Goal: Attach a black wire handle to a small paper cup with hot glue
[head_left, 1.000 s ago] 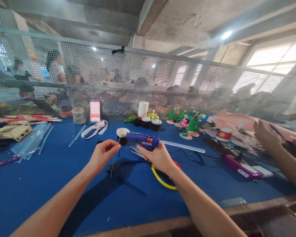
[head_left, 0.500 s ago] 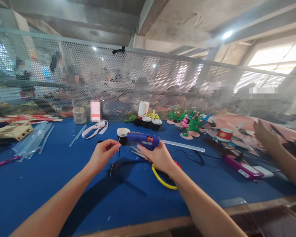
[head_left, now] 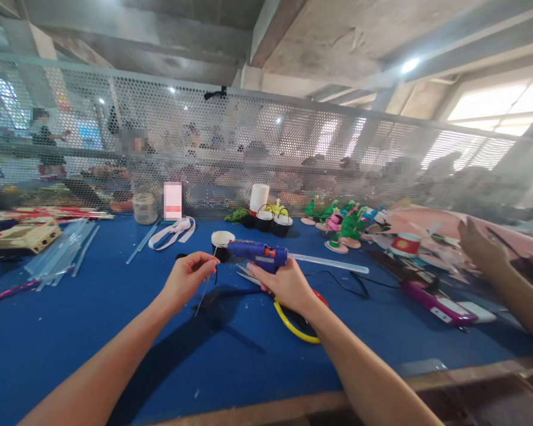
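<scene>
My right hand is wrapped round a blue hot glue gun, and a long clear glue stick sticks out of its back end. The nozzle points left, above or beside a small black cup with a white inside; I cannot tell whether they touch. Close to the nozzle, my left hand pinches a thin pale wire-like strand that hangs down from the fingertips. Beneath my right hand lie scissors with yellow and red handles, partly covered by it.
Loose glue sticks and a white ribbon lie left. Small black buckets, stacked white cups and green figures stand at the back. A purple power strip and another person's hand are right.
Both hands keep nearly the same pose. The lower end of the strand has swung slightly left, and the view has shifted a little.
</scene>
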`<state>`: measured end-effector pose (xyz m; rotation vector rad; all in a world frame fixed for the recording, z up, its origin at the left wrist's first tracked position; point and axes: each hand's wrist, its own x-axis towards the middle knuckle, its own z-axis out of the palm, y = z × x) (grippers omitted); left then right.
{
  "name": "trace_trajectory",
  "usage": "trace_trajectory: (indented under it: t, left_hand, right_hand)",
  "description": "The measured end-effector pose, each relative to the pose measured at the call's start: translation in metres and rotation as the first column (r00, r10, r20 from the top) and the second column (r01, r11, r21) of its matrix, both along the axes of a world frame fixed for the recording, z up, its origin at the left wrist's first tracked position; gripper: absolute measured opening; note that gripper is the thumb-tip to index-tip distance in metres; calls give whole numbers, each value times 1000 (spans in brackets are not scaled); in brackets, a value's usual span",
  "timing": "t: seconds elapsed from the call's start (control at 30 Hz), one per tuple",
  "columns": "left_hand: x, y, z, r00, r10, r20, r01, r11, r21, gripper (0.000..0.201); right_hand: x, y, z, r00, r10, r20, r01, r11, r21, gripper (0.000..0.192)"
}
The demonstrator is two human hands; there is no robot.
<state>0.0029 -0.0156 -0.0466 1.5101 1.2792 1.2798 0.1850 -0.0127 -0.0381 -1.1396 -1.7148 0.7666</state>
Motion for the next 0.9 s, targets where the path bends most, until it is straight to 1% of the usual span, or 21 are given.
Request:
trace_trajectory:
  t: [0.17, 0.27, 0.37, 0.4, 0.47, 0.53, 0.63, 0.7, 0.77, 0.8, 0.83, 0.9]
  left_hand:
    - [0, -1, 0, 1000, -8, 3, 8, 1000, 7, 18]
    - [-1, 0, -2, 1000, -9, 7, 9, 1000, 7, 19]
    - [-1, 2, -3, 1000, 11, 14, -11, 1000, -2, 20]
    - [-1, 2, -3, 999, 27, 23, -27, 1000, -2, 20]
    - [-2, 3, -2, 996, 69, 49, -69, 998, 1, 20]
    - [-3, 4, -2, 991, 110, 74, -111, 994, 11, 20]
    - [-6, 5, -3, 987, 135, 89, -137, 990, 25, 19]
    - [-8, 6, -5, 987, 136, 87, -140, 990, 32, 18]
    - [-10, 7, -6, 987, 142, 80, -145, 989, 37, 18]
    - [-10, 8, -6, 986, 147, 74, -150, 988, 41, 19]
    - [-11, 8, -7, 986, 152, 66, -155, 987, 45, 19]
    - [-12, 9, -7, 986, 159, 49, -162, 985, 55, 20]
  right_hand:
    - [0, 1, 0, 1000, -22, 19, 23, 1000, -18, 23]
    - [2, 5, -2, 999, -46, -6, 45, 997, -66, 20]
    - [8, 14, -3, 993, -58, -102, 46, 992, -116, 19]
    - [11, 17, -3, 987, -79, -139, 63, 992, -110, 21]
    - [18, 25, -3, 963, -165, -215, 158, 986, -52, 24]
    - [24, 32, -3, 929, -206, -308, 215, 977, -5, 28]
    - [30, 42, -1, 914, -195, -355, 201, 979, -18, 32]
    - [31, 49, -2, 930, -197, -311, 184, 980, -71, 32]
    - [33, 59, -5, 956, -223, -191, 201, 971, -132, 29]
    - [35, 65, -7, 963, -252, -92, 236, 959, -157, 26]
    - [37, 72, -10, 958, -279, 62, 286, 943, -169, 26]
    - [42, 84, -15, 933, -298, 202, 335, 925, -180, 29]
